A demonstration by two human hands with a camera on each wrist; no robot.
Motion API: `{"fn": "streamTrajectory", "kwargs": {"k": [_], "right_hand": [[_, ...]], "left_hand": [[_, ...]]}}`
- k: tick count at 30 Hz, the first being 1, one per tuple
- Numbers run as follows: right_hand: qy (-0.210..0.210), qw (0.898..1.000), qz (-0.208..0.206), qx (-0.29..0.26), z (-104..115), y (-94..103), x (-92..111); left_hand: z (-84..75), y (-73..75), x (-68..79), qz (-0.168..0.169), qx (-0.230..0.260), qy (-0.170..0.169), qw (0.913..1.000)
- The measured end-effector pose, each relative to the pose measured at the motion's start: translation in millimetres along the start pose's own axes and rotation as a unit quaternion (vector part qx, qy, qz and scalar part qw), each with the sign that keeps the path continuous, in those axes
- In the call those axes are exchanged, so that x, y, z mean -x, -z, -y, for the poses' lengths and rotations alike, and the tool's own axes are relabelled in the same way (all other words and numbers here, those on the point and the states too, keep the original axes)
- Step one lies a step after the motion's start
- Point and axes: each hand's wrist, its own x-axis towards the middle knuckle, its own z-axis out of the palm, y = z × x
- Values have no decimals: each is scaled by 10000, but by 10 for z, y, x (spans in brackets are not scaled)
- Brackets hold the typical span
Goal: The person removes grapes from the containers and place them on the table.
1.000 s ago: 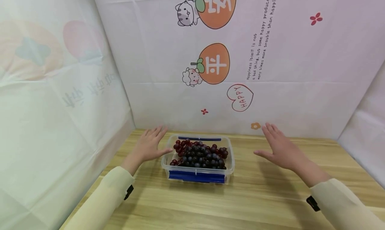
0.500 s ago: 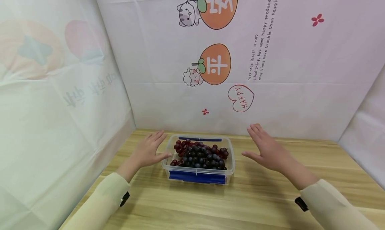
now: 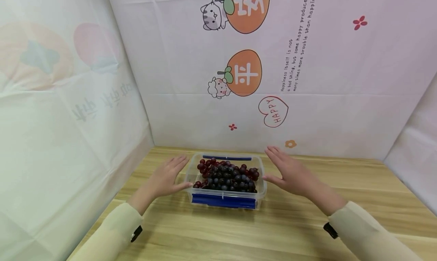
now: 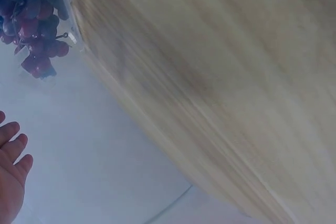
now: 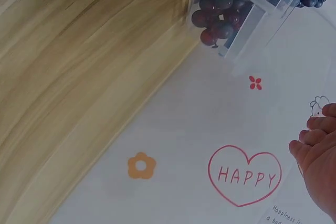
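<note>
A clear plastic box [image 3: 223, 194] with blue clips stands on the wooden table, and its top is uncovered. Inside lie dark, nearly black grapes [image 3: 228, 179], with red grapes [image 3: 206, 165] behind and beside them. My left hand [image 3: 165, 179] is at the box's left side, fingers straight and thumb reaching to the front left rim. On the other side, my right hand [image 3: 291, 173] has straight fingers and its thumb tip at the right rim. Whether either thumb touches the box, I cannot tell. In the right wrist view, the box's clear wall [image 5: 260, 22] shows beside my right hand [image 5: 320, 163].
The wooden table [image 3: 218, 234] runs up to a white printed cloth [image 3: 191, 117] hung behind the box. Another cloth wall [image 3: 85, 147] rises on the left, and a white cloth [image 3: 416, 151] hangs at the right edge.
My right hand has moved left, from well apart to the box's right side. My left hand has drawn slightly back toward me. The box and grapes have stayed in place.
</note>
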Motion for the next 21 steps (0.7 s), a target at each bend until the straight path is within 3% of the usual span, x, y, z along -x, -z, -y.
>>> {"fn": "streamTrajectory", "kwargs": {"k": [10,21], "right_hand": [[236,9997,41,2,192,-21,-161],[237,9994,218,-142,380,-129,-287]], "left_hand": [[-77,-7,58,111,134,-119,9998],[-110,-75,113,300,29,8,9995]]}}
